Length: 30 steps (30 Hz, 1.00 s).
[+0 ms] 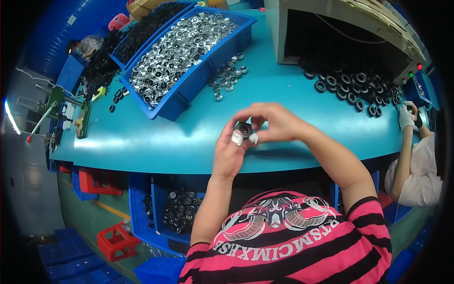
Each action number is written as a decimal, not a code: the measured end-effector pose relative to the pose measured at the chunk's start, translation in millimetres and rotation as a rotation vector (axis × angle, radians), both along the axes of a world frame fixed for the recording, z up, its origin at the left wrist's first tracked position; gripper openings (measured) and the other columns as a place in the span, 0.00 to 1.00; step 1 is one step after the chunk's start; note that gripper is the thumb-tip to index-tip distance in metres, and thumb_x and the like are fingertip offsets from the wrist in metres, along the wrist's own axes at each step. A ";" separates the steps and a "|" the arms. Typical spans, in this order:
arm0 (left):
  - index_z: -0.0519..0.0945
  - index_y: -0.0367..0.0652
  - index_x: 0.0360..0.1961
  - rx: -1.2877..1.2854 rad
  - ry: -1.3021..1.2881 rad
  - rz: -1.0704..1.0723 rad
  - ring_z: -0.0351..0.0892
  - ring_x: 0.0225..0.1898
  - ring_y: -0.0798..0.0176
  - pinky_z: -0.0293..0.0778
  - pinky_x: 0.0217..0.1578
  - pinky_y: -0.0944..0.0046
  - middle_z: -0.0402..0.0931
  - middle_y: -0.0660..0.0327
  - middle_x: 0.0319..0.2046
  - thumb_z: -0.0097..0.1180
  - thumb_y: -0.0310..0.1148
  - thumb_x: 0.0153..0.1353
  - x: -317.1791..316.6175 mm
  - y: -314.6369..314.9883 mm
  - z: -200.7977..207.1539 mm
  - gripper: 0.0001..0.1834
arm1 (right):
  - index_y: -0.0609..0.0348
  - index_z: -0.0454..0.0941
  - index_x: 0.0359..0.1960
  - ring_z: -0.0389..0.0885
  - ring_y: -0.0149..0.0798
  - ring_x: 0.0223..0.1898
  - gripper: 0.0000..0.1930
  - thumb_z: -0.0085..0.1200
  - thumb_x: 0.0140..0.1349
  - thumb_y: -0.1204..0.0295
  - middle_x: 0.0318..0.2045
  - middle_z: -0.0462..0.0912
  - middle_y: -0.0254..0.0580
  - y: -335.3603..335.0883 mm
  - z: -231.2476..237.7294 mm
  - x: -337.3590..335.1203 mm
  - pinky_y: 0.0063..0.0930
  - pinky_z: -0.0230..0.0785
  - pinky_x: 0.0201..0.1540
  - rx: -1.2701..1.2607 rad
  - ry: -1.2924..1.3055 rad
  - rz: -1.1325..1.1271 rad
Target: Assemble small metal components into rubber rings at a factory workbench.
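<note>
Over the front of the table, both my hands come together round a small dark ring-shaped part (244, 128). My left hand (228, 150) grips it from the left and below, fingers curled. From the right, my right hand (276, 122) closes on the same part with fingers bent over its top. White wraps (237, 137) show at the fingertips beside the part. Much of its outline is hidden by my fingers. Beyond my hands, several loose shiny silver-and-black round parts (229, 78) lie beside a big blue bin (177, 105) filled with similar pieces.
Black rings (352, 90) are heaped at the right, before a box-like machine (282, 38). A co-worker's gloved hand (405, 116) works at the far right. A green hand press (56, 102) stands at left. Below the table are a blue crate (163, 232) of dark parts and a red stool (116, 239).
</note>
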<state>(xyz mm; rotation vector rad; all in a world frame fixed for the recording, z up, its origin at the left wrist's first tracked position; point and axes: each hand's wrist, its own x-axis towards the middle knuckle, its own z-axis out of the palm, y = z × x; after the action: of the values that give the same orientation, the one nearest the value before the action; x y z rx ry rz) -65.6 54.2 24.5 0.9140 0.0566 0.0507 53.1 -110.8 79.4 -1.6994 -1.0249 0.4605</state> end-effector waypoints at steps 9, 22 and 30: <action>0.71 0.40 0.59 0.041 -0.028 0.091 0.77 0.61 0.44 0.80 0.58 0.53 0.71 0.46 0.62 0.63 0.29 0.67 -30.3 20.3 14.0 0.22 | 0.47 0.85 0.50 0.80 0.45 0.48 0.17 0.65 0.58 0.74 0.49 0.80 0.38 88.7 -69.1 55.4 0.37 0.76 0.52 -0.115 -0.633 -0.277; 0.77 0.35 0.47 -0.078 0.057 0.097 0.84 0.49 0.47 0.83 0.50 0.52 0.82 0.42 0.46 0.57 0.44 0.72 -23.6 35.3 -9.0 0.19 | 0.54 0.81 0.49 0.80 0.49 0.41 0.16 0.62 0.57 0.74 0.40 0.75 0.46 55.8 -69.4 50.1 0.41 0.76 0.46 -0.220 -0.487 -0.300; 0.76 0.34 0.52 -0.276 0.018 0.093 0.83 0.49 0.47 0.82 0.51 0.52 0.78 0.36 0.53 0.51 0.42 0.75 -5.5 31.1 -23.0 0.19 | 0.56 0.84 0.51 0.80 0.32 0.45 0.15 0.61 0.63 0.73 0.45 0.76 0.36 11.8 -46.2 19.6 0.28 0.74 0.50 -0.042 0.147 -0.251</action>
<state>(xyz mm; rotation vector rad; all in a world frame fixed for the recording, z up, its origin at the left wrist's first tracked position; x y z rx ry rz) -71.1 85.3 1.5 0.6356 0.1202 0.1186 72.7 -99.1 33.2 -1.7751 -0.6894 0.4374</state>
